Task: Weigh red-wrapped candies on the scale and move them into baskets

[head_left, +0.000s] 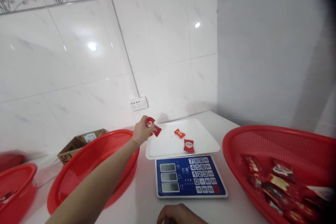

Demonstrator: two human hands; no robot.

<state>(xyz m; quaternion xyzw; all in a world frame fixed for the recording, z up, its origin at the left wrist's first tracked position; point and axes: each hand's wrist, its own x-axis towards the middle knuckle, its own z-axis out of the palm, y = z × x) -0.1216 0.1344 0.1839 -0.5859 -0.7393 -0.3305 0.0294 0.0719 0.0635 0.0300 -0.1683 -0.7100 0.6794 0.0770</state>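
My left hand (141, 131) reaches over the left edge of the scale's white tray (162, 147). Its fingers are closed on red wrapped candies (156, 130), at least two by what shows past the fingertips. On the tray lie an orange-red candy (180, 133) and a dark red one with a white label (189, 145). In front of the tray is the scale's blue keypad panel (185, 176), its display digits too faint to read. My right hand (181, 214) rests below the panel, fingers curled in, cut off by the lower edge; nothing shows in it.
A red basket (236, 136) holding several wrapped snacks stands at right. Under my left forearm is another red basket (59, 182), with a cardboard box (70, 147) behind it. A third red basket (28, 175) is at far left. A socket (139, 103) sits on the tiled wall.
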